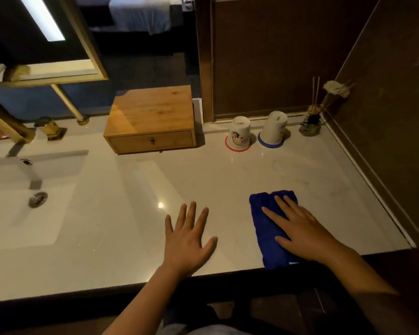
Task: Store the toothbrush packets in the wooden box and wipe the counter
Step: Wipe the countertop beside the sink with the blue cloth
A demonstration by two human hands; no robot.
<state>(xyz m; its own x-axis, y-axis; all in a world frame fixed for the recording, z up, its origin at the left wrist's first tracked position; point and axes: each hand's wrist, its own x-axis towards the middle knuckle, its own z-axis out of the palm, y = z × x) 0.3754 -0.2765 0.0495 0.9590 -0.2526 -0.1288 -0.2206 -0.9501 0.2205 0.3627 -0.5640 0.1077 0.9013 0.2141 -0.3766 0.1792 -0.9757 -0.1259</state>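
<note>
I see little I can read: the cup (237, 134) with the red rim, upside down at right of centre, carries small print on its base and a coloured drawing on its side, both too blurred for me to make out. Just beside it to the right stands a second upturned cup (273, 129), white with a blue rim.

The box (151, 118) sits above centre at the back of the counter (111, 213). It is pale wood with visible grain, and its single drawer with a small dark knob is closed. I see no toothbrush packets on the counter.

My right hand (300, 232) lies flat, fingers spread, pressing on a folded blue cloth (267, 235) at lower right, near the counter's front edge. My left hand (186, 240) is open too, palm down over bare counter at lower centre, gripping nothing; I cannot tell if it touches the surface.

The sink (22, 201) and gold tap (9, 125) fill the left side. A reed diffuser (311, 123) stands in the far right corner, and a gold-framed mirror (46, 37) hangs at upper left.
</note>
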